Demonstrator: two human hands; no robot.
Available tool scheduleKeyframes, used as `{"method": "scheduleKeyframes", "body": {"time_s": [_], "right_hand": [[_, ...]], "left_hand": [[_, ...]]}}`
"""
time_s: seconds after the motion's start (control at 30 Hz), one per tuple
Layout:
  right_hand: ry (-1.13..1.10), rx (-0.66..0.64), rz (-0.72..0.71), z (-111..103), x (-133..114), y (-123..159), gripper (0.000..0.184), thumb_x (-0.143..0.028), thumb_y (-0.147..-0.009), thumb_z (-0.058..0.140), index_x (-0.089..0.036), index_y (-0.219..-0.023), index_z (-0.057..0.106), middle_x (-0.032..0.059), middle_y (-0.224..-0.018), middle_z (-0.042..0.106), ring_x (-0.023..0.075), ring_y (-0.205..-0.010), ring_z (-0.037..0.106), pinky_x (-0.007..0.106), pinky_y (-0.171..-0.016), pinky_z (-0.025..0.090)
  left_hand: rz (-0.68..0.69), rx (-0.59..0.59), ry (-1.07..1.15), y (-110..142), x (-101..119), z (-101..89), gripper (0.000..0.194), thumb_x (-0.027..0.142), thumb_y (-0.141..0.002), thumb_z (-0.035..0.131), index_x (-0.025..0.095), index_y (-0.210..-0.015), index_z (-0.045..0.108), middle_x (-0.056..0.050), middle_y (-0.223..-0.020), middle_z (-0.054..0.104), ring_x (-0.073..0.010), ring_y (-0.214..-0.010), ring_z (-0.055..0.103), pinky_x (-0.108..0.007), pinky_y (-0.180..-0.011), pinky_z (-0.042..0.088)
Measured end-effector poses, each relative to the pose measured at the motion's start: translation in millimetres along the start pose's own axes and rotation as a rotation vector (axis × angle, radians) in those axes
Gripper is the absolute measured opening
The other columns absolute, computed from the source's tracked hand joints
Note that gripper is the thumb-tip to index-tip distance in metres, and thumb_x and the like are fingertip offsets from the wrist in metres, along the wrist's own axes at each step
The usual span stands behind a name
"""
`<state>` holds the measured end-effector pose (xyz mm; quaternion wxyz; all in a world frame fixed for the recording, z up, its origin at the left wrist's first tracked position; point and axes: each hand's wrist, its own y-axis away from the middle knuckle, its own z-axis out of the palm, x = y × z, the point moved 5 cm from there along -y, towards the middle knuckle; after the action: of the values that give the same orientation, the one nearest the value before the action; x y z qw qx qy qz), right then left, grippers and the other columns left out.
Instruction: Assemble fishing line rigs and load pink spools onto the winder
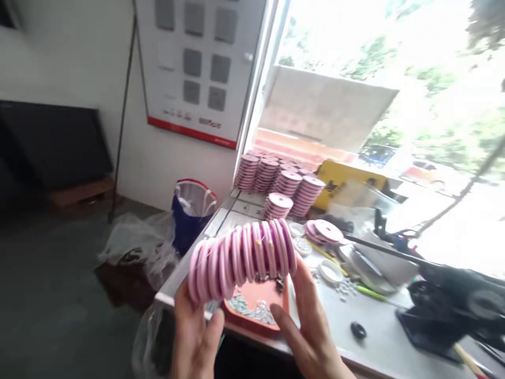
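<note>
A row of pink disc-shaped spools (240,258) is held sideways in the air between my two hands, its left end slightly lower. My left hand (195,326) grips the left end, with the thumb below. At the right end, my right hand (310,321) presses the last spool with its fingers behind, while the thumb stands apart underneath. Purple and a little yellow show between the rims. Beneath the row sits an orange tray (268,330) with small pale and dark pieces in it, partly hidden by the spools and hands.
Stacks of similar pink spools (276,181) stand by the window beside a yellow box (349,184). A few loose spools (325,231), a small white dish (330,271), a green-handled tool (371,293) and a black machine (453,305) occupy the table's right side. A blue bin (189,221) stands left.
</note>
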<state>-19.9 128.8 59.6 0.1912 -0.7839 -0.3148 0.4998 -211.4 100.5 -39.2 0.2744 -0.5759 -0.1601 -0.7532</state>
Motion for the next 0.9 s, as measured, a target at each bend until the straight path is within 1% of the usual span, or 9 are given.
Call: {"method": "scheduleKeyframes", "body": {"time_s": [0.1,0.13,0.2,0.27,0.4,0.53,0.67,0.77,0.9], "right_hand": [[-0.055,0.134,0.113,-37,31,-9,0.058,-0.026,-0.09,0.043,-0.023,-0.14,0.013,0.0092,-0.143,0.021,0.0274,-0.13,0.019,0.051,-0.104,0.021],[-0.063,0.179,0.136,-48,39,-12,0.058,-0.027,-0.09,0.044,-0.023,-0.14,0.014,0.0089,-0.143,0.022,0.027,-0.129,0.02,0.049,-0.104,0.022],[-0.068,0.244,0.167,-64,49,-18,0.059,-0.029,-0.089,0.045,-0.024,-0.139,0.015,0.0083,-0.142,0.022,0.0263,-0.129,0.021,0.047,-0.104,0.024],[-0.066,0.265,0.173,-73,53,-20,0.059,-0.03,-0.089,0.045,-0.024,-0.139,0.015,0.0083,-0.143,0.021,0.0266,-0.129,0.022,0.047,-0.104,0.024],[-0.042,0.285,0.187,-76,54,-16,0.061,-0.028,-0.089,0.042,-0.026,-0.14,0.009,0.0077,-0.143,0.018,0.0276,-0.129,0.022,0.05,-0.103,0.023],[-0.043,0.369,0.237,-86,55,-6,0.06,-0.028,-0.09,0.04,-0.027,-0.14,0.006,0.007,-0.145,0.012,0.0283,-0.13,0.016,0.053,-0.103,0.02],[-0.012,0.411,0.294,-102,61,4,0.061,-0.028,-0.089,0.041,-0.026,-0.14,0.007,0.0082,-0.142,0.019,0.0293,-0.129,0.019,0.052,-0.103,0.02],[0.032,0.427,0.286,-107,64,10,0.061,-0.026,-0.088,0.041,-0.025,-0.14,0.009,0.0083,-0.142,0.021,0.0305,-0.127,0.024,0.053,-0.102,0.023],[0.073,0.483,0.278,-118,75,25,0.062,-0.024,-0.087,0.042,-0.025,-0.14,0.01,0.008,-0.142,0.019,0.0321,-0.126,0.027,0.051,-0.097,0.034]], "left_hand": [[0.123,-0.182,-0.028,-1,49,86.0,0.08,0.048,-0.068,0.061,0.027,-0.136,0.026,-0.003,-0.136,0.042,-0.0288,-0.127,0.032,-0.039,-0.106,0.026],[0.123,-0.249,-0.068,0,57,106.9,0.076,0.045,-0.071,0.06,0.027,-0.136,0.026,-0.003,-0.137,0.04,-0.0279,-0.129,0.03,-0.039,-0.107,0.024],[0.119,-0.347,-0.133,0,67,134.2,0.071,0.041,-0.074,0.058,0.026,-0.136,0.027,-0.004,-0.139,0.037,-0.0275,-0.131,0.026,-0.04,-0.108,0.02],[0.118,-0.371,-0.162,-4,70,145.0,0.072,0.04,-0.073,0.06,0.027,-0.136,0.027,-0.003,-0.14,0.036,-0.0275,-0.131,0.024,-0.04,-0.108,0.019],[0.139,-0.364,-0.168,-14,73,151.6,0.071,0.041,-0.073,0.06,0.031,-0.135,0.027,0.0,-0.141,0.034,-0.0268,-0.13,0.027,-0.04,-0.107,0.021],[0.13,-0.406,-0.173,-6,76,172.6,0.071,0.042,-0.072,0.06,0.029,-0.135,0.03,-0.003,-0.138,0.039,-0.0277,-0.13,0.027,-0.042,-0.107,0.022],[0.149,-0.353,-0.2,4,80,192.3,0.071,0.045,-0.068,0.063,0.031,-0.132,0.034,-0.001,-0.136,0.042,-0.0284,-0.129,0.028,-0.042,-0.107,0.023],[0.183,-0.374,-0.236,7,82,201.8,0.072,0.042,-0.067,0.065,0.031,-0.131,0.034,-0.001,-0.135,0.043,-0.0283,-0.128,0.031,-0.042,-0.107,0.023],[0.246,-0.426,-0.302,15,77,214.1,0.068,0.039,-0.073,0.06,0.028,-0.133,0.03,-0.006,-0.132,0.046,-0.0276,-0.125,0.035,-0.042,-0.106,0.023]]}}
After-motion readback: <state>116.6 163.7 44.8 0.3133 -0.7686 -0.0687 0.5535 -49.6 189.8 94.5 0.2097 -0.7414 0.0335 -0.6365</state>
